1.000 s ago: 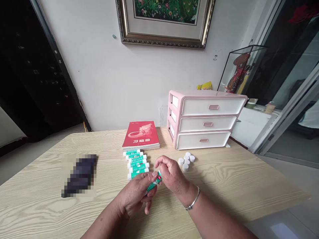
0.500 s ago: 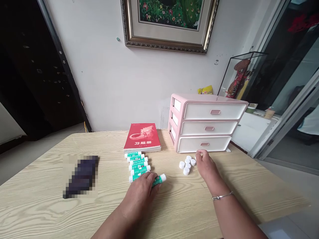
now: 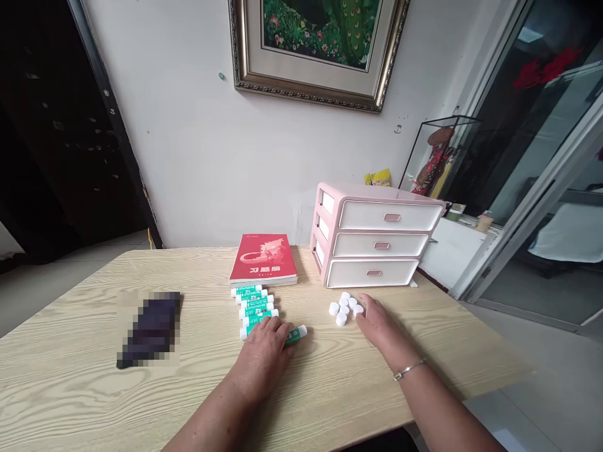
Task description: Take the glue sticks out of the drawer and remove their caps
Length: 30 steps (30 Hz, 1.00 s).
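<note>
The hands are apart: the left hand (image 3: 262, 355) clamps a green-labelled glue stick (image 3: 296, 334), while the right hand (image 3: 379, 329), open, rests with white caps (image 3: 342, 309) (a small huddle) at its ten o'clock.

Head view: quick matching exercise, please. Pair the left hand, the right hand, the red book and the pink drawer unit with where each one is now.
Things:
1. left hand
2. right hand
3. red book
4. pink drawer unit

Places:
A. behind the white caps
B. on a glue stick
C. behind the row of glue sticks
D. beside the white caps

Pairs: 1-B, 2-D, 3-C, 4-A
</note>
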### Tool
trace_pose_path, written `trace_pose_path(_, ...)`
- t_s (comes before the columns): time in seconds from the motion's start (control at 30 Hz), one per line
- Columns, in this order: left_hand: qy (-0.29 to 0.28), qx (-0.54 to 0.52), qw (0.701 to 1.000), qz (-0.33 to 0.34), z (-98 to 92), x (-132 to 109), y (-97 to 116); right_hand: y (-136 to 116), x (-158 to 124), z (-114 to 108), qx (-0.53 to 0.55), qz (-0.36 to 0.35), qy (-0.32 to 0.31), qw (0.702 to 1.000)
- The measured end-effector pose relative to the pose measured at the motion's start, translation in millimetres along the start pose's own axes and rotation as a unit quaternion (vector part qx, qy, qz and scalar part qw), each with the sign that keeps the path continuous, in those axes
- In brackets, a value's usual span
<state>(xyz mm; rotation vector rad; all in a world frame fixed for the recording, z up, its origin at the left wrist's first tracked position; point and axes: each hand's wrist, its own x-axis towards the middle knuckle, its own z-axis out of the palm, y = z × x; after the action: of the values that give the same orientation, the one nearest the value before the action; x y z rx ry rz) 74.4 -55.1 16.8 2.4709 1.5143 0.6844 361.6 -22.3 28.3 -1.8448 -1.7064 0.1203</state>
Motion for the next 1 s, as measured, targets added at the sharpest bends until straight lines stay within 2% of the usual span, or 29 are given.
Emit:
trace_pose_path(0.1,0.084,-0.035,0.996,-0.017,1.3,6,-9,-30,-22,-6,-0.017,-0.060,0.045,0.997)
trace_pose_path(0.17,0.146,-0.036,0.985,-0.085,-3.4,12,-19,-53,-39,-4,0.021,-0.115,0.030,0.993)
trace_pose_path(0.23,0.181,-0.024,0.967,-0.175,-10.3,20,-33,-73,-54,3,0.062,-0.162,-0.009,0.985)
trace_pose_path(0.33,0.169,-0.011,0.942,-0.289,-16.4,30,-57,-96,-64,17,0.115,-0.208,-0.072,0.969)
trace_pose_path(0.43,0.146,-0.008,0.937,-0.318,-11.3,33,-71,-116,-54,32,0.159,-0.242,-0.096,0.952)
trace_pose_path(0.53,0.145,-0.005,0.944,-0.297,0.9,25,-64,-136,-26,46,0.195,-0.262,-0.111,0.939)
trace_pose_path(0.67,0.154,0.030,0.979,-0.127,13.8,9,-33,-163,18,68,0.204,-0.292,-0.162,0.920)
trace_pose_path(0.77,0.097,0.036,0.994,-0.047,16.1,4,-16,-181,41,86,0.179,-0.307,-0.223,0.908)
trace_pose_path(0.87,0.030,0.040,0.998,-0.021,13.3,2,-13,-199,51,104,0.129,-0.335,-0.266,0.894)
trace_pose_path(1.0,-0.023,0.043,0.998,-0.049,5.7,0,-19,-222,54,122,0.042,-0.408,-0.286,0.866)
